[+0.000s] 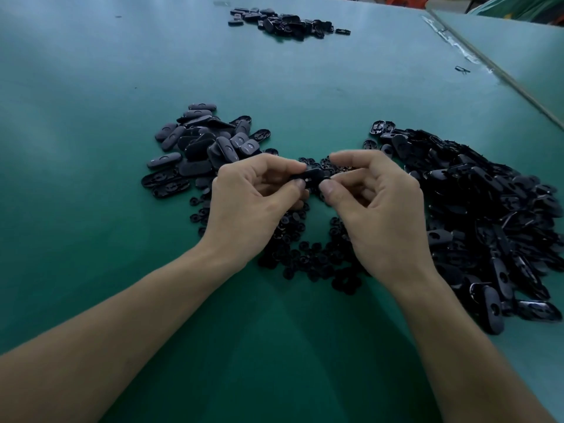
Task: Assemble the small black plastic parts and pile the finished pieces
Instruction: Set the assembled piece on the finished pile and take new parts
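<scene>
Across the whole view lies a green table top (91, 154), and a second green table (525, 56) meets it at about 2 o'clock. At 3 o'clock from the hands spreads the biggest heap of black oval shells (488, 221), glossy and lying in all directions. At 10 o'clock there is a smaller pile of closed oval pieces (198, 148), more grey and matte, most of them with the smooth side up. Between these two piles, under the hands and down to 6 o'clock, is a scatter of small round black parts (314, 261). The bare forearms come in from 7 and 5 o'clock. The left hand (253, 206) and the right hand (381, 209) meet at the centre, just above the round parts. Each one pinches an end of one black oval part (311, 176) between thumb and forefinger, and the other fingers are curled in. This part is held level, off the table. Far away at 12 o'clock is another little pile of black pieces (283, 24). One single small black piece (461, 69) lies alone at 2 o'clock, near the seam of the tables.
</scene>
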Demonstrator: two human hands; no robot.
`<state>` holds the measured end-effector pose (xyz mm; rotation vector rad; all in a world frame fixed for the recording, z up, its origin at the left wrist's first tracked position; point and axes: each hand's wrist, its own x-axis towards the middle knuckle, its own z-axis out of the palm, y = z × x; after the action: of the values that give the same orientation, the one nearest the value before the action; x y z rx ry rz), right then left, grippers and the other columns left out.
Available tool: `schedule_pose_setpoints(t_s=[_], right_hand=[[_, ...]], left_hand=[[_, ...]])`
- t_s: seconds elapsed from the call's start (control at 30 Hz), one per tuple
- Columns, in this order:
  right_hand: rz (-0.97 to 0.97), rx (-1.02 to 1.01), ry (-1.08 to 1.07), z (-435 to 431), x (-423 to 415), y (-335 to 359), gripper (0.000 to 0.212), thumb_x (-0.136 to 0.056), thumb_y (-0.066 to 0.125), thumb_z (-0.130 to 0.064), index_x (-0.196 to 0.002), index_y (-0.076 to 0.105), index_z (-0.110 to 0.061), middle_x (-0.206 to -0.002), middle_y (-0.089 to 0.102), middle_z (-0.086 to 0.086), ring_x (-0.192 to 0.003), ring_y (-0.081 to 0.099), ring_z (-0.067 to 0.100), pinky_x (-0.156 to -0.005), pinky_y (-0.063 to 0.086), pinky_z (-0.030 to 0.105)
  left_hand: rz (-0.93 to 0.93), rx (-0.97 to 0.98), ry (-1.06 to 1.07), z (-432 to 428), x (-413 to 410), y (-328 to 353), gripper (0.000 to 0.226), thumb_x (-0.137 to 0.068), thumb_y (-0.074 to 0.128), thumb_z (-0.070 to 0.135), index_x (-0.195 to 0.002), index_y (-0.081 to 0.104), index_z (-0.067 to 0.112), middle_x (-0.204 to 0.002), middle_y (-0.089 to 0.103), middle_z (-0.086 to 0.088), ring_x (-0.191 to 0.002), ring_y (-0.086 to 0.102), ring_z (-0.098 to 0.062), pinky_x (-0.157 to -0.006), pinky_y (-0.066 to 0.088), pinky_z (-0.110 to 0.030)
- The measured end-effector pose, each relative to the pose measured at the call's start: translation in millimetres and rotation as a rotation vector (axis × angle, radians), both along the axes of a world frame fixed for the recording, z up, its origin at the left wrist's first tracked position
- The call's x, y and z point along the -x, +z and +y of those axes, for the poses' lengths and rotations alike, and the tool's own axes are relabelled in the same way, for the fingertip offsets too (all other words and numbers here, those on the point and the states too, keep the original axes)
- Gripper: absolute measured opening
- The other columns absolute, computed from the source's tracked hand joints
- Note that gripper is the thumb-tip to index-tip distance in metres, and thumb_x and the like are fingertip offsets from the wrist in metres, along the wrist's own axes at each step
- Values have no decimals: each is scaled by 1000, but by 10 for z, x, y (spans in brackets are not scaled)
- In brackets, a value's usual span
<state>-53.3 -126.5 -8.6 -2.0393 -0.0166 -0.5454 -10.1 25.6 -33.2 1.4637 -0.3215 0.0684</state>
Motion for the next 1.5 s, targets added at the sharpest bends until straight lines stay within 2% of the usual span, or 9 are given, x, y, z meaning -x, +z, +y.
schedule_pose_setpoints(t_s=[0.07,0.13,0.33,0.47,0.6,0.8,1.13,1.37,1.5], right_hand=[[10,0,12,10,1,-7,23,-87,77,-12,-90,68,-33,-77,72,-15,-75,70,6,-74,57,24],[4,6,26,27,7,-16,22,-86,78,-10,-85,71,-31,-78,72,-14,-74,69,4,-72,55,20],[14,19,13,36,3,-25,20,-86,77,-11,-87,74,-31,-79,71,-19,-74,68,0,-71,49,11],[6,32,0,51,2,-26,22,-89,73,-10,-90,73,-31,-79,71,-18,-76,69,1,-71,52,13],[20,-3,9,55,-5,-28,27,-87,75,-9,-85,67,-34,-78,71,-16,-75,69,2,-71,53,15],[33,34,44,30,4,-14,29,-88,74,-8,-81,68,-36,-74,71,-16,-72,68,4,-69,54,18],[17,84,5,69,21,-8,22,-91,71,-8,-87,68,-29,-75,69,-15,-72,66,4,-66,50,12],[90,26,83,1,-3,-13,25,-90,70,-7,-84,69,-32,-77,71,-13,-76,68,8,-74,57,30],[101,-22,96,-5,-17,-30,25,-90,69,-7,-83,68,-31,-77,71,-13,-75,67,6,-75,55,28]], left_hand=[[-13,-22,-2,-3,3,2,17,-82,73,5,-92,75,19,-81,77,-2,-75,76,-20,-71,60,-26],[-24,-54,1,-5,3,1,16,-80,73,9,-92,75,20,-82,78,-1,-76,76,-20,-73,60,-29],[-33,-97,-13,-6,13,13,16,-80,73,10,-94,75,19,-85,78,-2,-80,76,-22,-77,62,-38],[-42,-107,-19,1,18,23,19,-82,75,3,-95,75,15,-84,77,-2,-77,76,-20,-77,63,-39],[-46,-120,-23,-2,20,35,21,-82,76,-2,-93,75,16,-84,77,-1,-77,75,-20,-77,63,-39],[-55,-163,-33,-1,33,51,22,-82,76,-4,-93,75,15,-86,77,-2,-79,75,-21,-78,63,-44],[-52,-152,-14,-8,43,59,25,-81,78,-4,-94,75,17,-84,78,-3,-75,76,-18,-74,63,-34],[-53,-176,-32,-6,44,66,24,-81,78,-3,-96,76,16,-86,78,-2,-78,76,-19,-78,63,-38],[-57,-171,-40,-8,54,78,23,-82,77,-4,-98,76,13,-87,78,-3,-77,76,-19,-77,63,-36]])
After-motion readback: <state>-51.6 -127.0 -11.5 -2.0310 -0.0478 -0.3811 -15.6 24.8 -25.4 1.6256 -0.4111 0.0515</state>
